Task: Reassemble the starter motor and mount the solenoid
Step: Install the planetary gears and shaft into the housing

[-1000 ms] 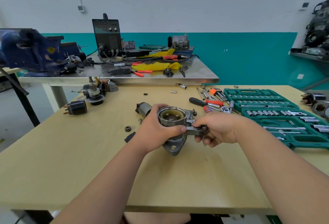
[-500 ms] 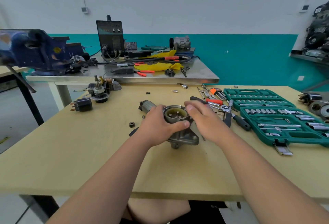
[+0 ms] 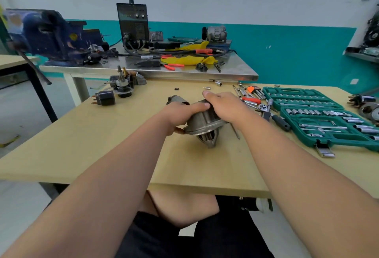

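Starter motor housing (image 3: pixel 205 124) lies mid-way across the wooden table (image 3: pixel 102 144), held between both hands. It is now tipped over, with its nose toward me and low to the tabletop; I cannot tell whether it touches. A second ago it stood with its open cup facing up.

Sweeping from the left, a black cylindrical part with copper prongs (image 3: pixel 104 98) sits well apart from the work. I take it for the solenoid, not yet mounted. Just behind it is a brush-end assembly (image 3: pixel 123 85). A grey cylinder (image 3: pixel 176 99) lies just beyond my left hand (image 3: pixel 180 116), which wraps the housing's left flank with its thumb laid over the top. My right hand (image 3: pixel 225 108) cups the far upper side, fingers curled over it. The wrench it held against the housing a second ago is out of that hand. A thin metal rod (image 3: pixel 235 132) lies on the table under the right wrist. Further right are the ratchet (image 3: pixel 272 114) and the open socket case (image 3: pixel 328 122).

I judge that wrench work on that face is paused or finished, and that I am turning the housing to reach another side.
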